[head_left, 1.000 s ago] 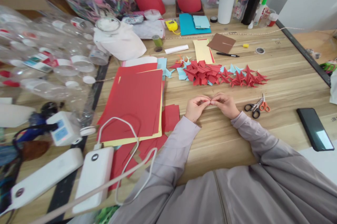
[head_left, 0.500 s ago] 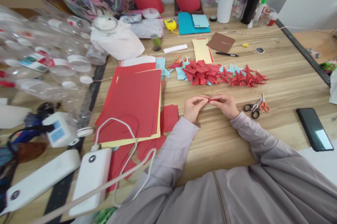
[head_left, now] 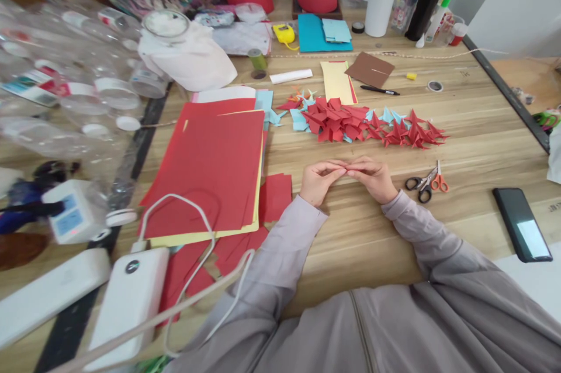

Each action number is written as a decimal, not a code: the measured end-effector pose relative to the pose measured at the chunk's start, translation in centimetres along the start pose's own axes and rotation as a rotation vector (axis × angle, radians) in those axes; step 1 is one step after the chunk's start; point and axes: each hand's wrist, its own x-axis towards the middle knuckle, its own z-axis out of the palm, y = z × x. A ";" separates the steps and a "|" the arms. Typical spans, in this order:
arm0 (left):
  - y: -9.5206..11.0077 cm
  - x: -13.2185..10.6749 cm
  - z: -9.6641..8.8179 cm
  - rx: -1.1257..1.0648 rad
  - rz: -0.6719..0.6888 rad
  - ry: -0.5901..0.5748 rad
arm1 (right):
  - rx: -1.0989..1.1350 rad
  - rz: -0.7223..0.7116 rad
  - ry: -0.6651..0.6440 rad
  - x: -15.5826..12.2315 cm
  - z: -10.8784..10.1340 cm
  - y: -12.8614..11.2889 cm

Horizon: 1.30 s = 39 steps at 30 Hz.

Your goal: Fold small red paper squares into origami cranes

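L hand (head_left: 316,183): pinching sm. red paper piece (head_left: 346,166), mostly hidden
R hand (head_left: 373,179): pinching same
Spiky red folded-paper pile (head_left: 336,120): nr, beyond

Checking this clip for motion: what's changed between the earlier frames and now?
Little. The view has shifted slightly, so things sit differently in frame. The small red piece, pinched between the left hand and right hand, is harder to make out than half a second ago. No new grasp or release visible. Unchanged: hands meeting at the fingertips, red folded papers, black-handled scissors, phone.
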 end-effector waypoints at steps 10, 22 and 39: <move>0.1 0.0 -0.1 0.008 0.024 -0.025 | -0.002 -0.010 -0.007 0.0 0.0 0.2; 0.3 0.1 0.2 -0.070 -0.023 0.024 | 0.060 0.043 0.024 0.0 -0.3 0.1; 0.7 -0.1 0.7 -0.163 -0.113 -0.003 | 0.089 0.098 0.037 0.2 -0.1 -0.4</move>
